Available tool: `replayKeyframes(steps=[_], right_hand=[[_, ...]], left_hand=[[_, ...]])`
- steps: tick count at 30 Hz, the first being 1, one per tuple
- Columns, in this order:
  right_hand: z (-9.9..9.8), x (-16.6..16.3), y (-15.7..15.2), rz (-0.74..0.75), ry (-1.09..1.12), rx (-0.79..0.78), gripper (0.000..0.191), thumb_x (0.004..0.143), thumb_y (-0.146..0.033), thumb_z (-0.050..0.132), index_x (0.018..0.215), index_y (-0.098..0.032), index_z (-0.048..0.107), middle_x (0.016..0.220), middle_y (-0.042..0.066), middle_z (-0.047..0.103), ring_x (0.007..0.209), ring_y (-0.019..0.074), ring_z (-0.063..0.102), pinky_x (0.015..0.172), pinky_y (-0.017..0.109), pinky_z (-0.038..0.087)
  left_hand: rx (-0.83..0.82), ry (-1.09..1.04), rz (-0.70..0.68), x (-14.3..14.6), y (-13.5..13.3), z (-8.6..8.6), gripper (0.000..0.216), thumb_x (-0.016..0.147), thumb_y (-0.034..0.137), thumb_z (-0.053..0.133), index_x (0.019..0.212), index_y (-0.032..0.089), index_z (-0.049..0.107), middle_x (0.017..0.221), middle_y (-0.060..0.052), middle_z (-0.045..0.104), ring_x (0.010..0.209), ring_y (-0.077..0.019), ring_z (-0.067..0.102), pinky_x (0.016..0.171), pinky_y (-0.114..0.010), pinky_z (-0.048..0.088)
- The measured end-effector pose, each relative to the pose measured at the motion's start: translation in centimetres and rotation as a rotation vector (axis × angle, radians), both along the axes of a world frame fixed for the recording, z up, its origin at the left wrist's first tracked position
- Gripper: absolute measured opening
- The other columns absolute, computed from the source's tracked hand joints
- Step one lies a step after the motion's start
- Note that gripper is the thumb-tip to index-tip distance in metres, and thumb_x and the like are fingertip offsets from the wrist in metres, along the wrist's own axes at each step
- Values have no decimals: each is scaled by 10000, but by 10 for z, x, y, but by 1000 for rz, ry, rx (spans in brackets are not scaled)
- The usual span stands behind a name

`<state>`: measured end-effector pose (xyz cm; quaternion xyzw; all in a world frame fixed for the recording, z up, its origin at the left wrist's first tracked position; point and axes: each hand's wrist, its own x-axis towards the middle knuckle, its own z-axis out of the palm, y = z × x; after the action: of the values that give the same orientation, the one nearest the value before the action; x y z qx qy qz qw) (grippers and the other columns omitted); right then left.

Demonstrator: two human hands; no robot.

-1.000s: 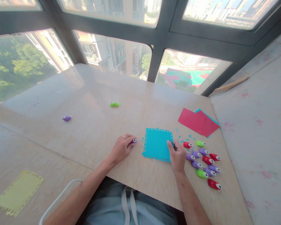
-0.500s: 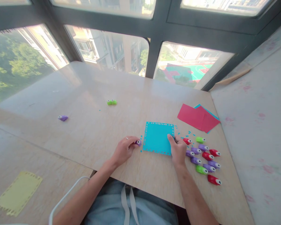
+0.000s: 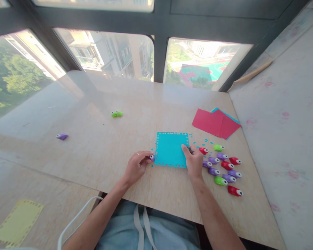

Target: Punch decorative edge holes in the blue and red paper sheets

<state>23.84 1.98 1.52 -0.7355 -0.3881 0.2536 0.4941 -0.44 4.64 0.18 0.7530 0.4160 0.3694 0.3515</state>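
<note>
A blue paper square (image 3: 170, 150) with punched holes along its edges lies flat on the beige table (image 3: 135, 97). My left hand (image 3: 137, 166) is closed on a small purple punch (image 3: 152, 157) pressed against the paper's left edge. My right hand (image 3: 194, 161) pinches the paper's right edge, thumb on top. Just right of that hand lies a cluster of several red, purple and green punches (image 3: 223, 168), with blue paper bits (image 3: 202, 142) scattered above them.
Red and blue paper sheets (image 3: 215, 122) are stacked at the far right. A green punch (image 3: 116, 114) and a purple punch (image 3: 62, 136) lie apart on the left. A yellow punched sheet (image 3: 17, 223) rests near the lower left. Windows run along the far edge.
The blue paper has slid away from me and turned squarer. My left hand brought the purple punch rightward up to its left edge. The right hand kept its hold.
</note>
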Motion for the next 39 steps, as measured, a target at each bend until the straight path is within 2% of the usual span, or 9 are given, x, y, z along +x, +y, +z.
replayKeyframes(steps=[7, 17, 25, 39], right_hand=[[0, 0, -2, -14, 16, 3, 401, 812, -540, 569, 638, -191, 475, 590, -56, 270, 561, 96, 246, 480, 243, 221], [2, 0, -4, -33, 8, 26, 433, 806, -533, 580, 602, -218, 364, 587, -60, 249, 555, 94, 230, 476, 250, 212], [2, -1, -3, -34, -6, 34, 445, 809, -517, 591, 596, -219, 339, 584, -64, 250, 553, 90, 233, 504, 249, 229], [3, -2, -2, -36, -18, 36, 407, 821, -494, 577, 598, -210, 388, 586, -60, 279, 564, 97, 255, 525, 258, 228]], left_hand=[[-20, -26, -1, -1, 0, 1, 230, 869, 143, 576, 1047, 218, 700, 1033, -80, 735, 917, -174, 687, 796, -303, 579], [-36, -1, 5, -2, 0, 0, 217, 869, 175, 585, 1047, 223, 699, 1037, -85, 735, 917, -188, 688, 797, -324, 580], [-32, 2, -4, -2, 0, -1, 203, 878, 179, 600, 1047, 230, 700, 1026, -71, 738, 921, -187, 689, 811, -320, 573], [16, 28, -25, 1, -1, 0, 199, 865, 178, 634, 1044, 226, 704, 1025, -73, 739, 947, -197, 678, 809, -323, 564]])
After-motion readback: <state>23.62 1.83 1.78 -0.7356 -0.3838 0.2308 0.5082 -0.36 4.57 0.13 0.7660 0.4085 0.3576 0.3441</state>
